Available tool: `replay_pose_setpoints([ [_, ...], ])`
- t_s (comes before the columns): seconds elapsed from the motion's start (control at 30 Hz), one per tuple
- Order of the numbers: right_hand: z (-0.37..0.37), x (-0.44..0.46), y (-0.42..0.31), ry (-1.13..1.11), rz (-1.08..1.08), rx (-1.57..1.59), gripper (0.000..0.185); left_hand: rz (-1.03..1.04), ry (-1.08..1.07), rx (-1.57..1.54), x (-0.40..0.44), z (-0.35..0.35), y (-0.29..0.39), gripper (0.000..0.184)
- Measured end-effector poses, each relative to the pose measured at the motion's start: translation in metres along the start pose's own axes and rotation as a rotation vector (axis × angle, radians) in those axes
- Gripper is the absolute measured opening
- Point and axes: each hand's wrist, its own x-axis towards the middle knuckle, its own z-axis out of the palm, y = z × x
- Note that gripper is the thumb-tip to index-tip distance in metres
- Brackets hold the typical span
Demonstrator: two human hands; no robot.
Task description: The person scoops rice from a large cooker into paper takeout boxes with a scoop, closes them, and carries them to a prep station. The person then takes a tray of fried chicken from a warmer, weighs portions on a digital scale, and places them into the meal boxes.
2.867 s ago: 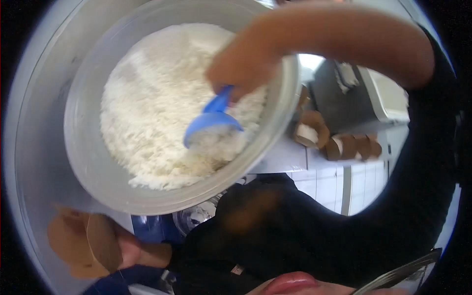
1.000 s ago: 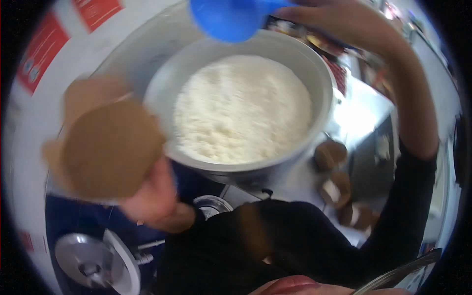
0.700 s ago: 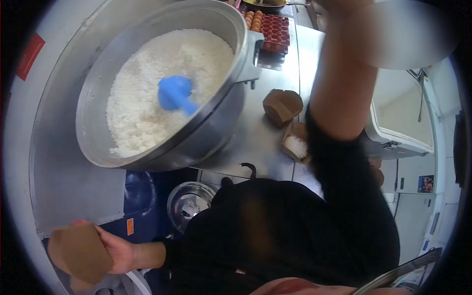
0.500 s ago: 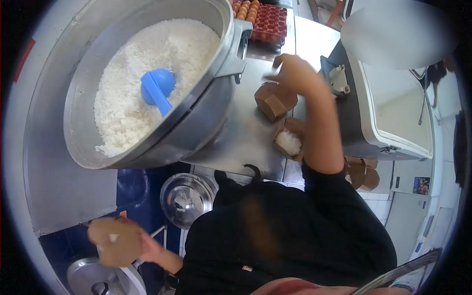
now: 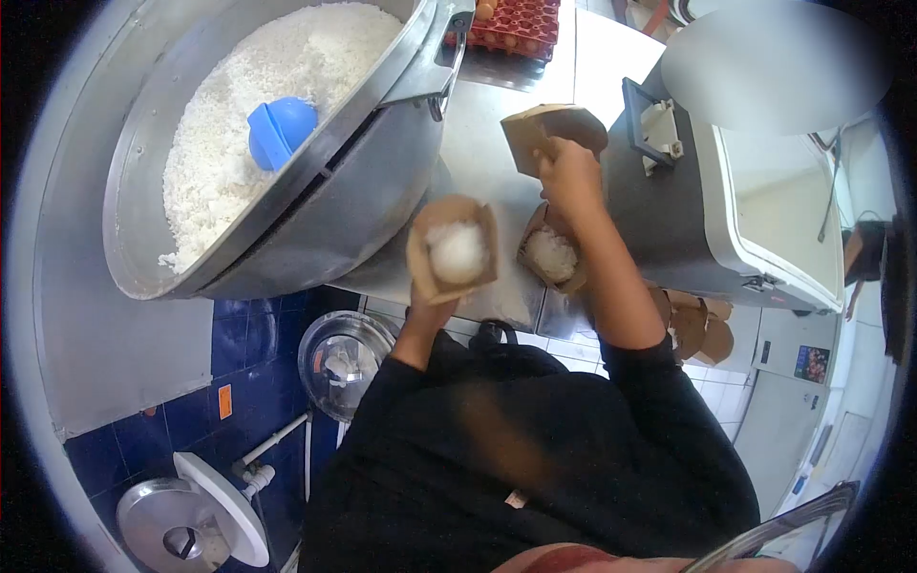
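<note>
My left hand (image 5: 432, 311) is closed around the lower side of a brown paper food box (image 5: 417, 256), its flaps up, with a mound of white rice (image 5: 458, 252) inside. Held over the steel counter, that box is beside the big pot. My right hand (image 5: 571, 178) grips a second brown paper box (image 5: 527, 143) near the counter's far side; its inside is hidden from me. Just below my right wrist, a third box (image 5: 528, 250) with rice sits on the counter, partly covered by my forearm.
A large metal pot (image 5: 320, 215) of rice fills the upper left, a blue scoop (image 5: 284, 132) resting in it. Behind are red egg trays (image 5: 516, 27). An open cooler (image 5: 712, 205) stands right, with more brown boxes (image 5: 702, 329) below. Metal lids (image 5: 325, 368) are at lower left.
My left hand has come up from the lower left to the counter, its box now showing rice. My right hand, previously open above the brown box, now grips it and has lifted it away.
</note>
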Motion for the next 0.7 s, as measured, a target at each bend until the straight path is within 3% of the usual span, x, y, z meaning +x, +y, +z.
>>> replay_pose_setpoints([
  [0.07,0.009,-0.015,0.010,0.050,-0.079,-0.045,0.018,0.172,0.164,0.452,0.022,0.002,-0.010,0.044],
  [0.13,0.012,-0.034,0.011,0.068,-0.091,-0.021,0.017,0.276,0.420,0.500,0.035,0.022,0.002,0.040],
  [0.23,0.011,-0.051,0.005,0.074,-0.044,-0.025,0.018,0.167,0.269,0.772,0.024,0.032,0.025,0.035],
  [0.33,-0.018,-0.062,-0.007,0.302,-0.188,0.021,0.017,0.345,0.356,0.604,-0.003,0.053,0.051,0.029],
  [0.4,-0.061,-0.081,-0.042,0.478,-0.262,0.118,0.012,0.261,0.097,0.450,-0.025,0.055,0.097,0.028],
  [0.47,-0.099,-0.106,-0.078,0.469,-0.299,0.366,0.015,0.141,-0.186,0.255,-0.040,0.054,0.155,0.035],
  [0.53,-0.116,-0.123,-0.109,0.533,-0.633,0.487,0.017,0.070,-0.488,0.080,-0.054,0.046,0.222,0.057],
  [0.57,-0.125,-0.125,-0.128,0.201,-0.659,0.516,0.020,0.082,-0.635,0.029,-0.058,0.042,0.254,0.068],
  [0.63,-0.147,-0.128,-0.171,-0.446,-0.683,0.523,0.028,0.243,-0.605,-0.084,-0.072,0.043,0.308,0.097],
  [0.7,-0.160,-0.132,-0.218,-0.406,-1.069,0.293,0.029,0.436,-0.566,-0.324,-0.090,0.044,0.346,0.100],
])
